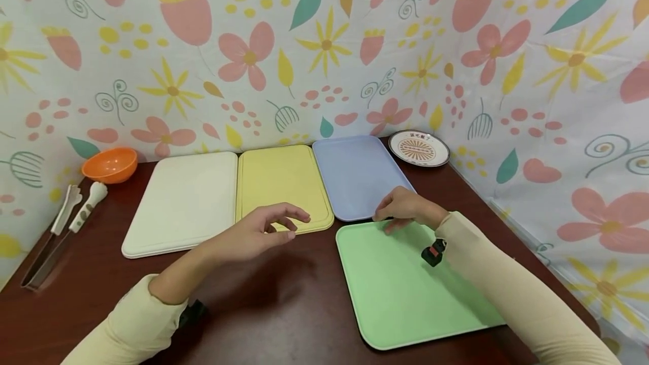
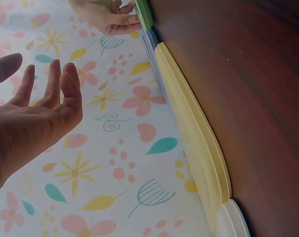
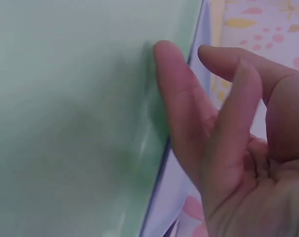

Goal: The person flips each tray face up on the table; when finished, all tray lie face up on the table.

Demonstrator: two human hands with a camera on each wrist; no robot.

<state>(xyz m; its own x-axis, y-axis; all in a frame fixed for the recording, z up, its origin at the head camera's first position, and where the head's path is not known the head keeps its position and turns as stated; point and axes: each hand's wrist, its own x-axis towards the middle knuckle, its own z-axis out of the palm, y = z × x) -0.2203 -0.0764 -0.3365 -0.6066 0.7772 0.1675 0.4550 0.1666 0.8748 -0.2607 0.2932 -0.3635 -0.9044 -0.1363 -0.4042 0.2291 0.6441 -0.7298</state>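
The left hand [image 1: 261, 230] spreads loosely, empty, while the right hand [image 1: 409, 207], pinching or not unclear, reaches the far rim of the green tray [image 1: 400, 292] near the worktop's [image 1: 289, 320] right edge, best handled gently and level.

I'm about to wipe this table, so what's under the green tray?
The table shows along the left and near edges of the green tray; whatever lies directly beneath is covered and cannot be seen.

Floral backdrop [image 1: 315, 103] behind dark table [image 1: 289, 308]
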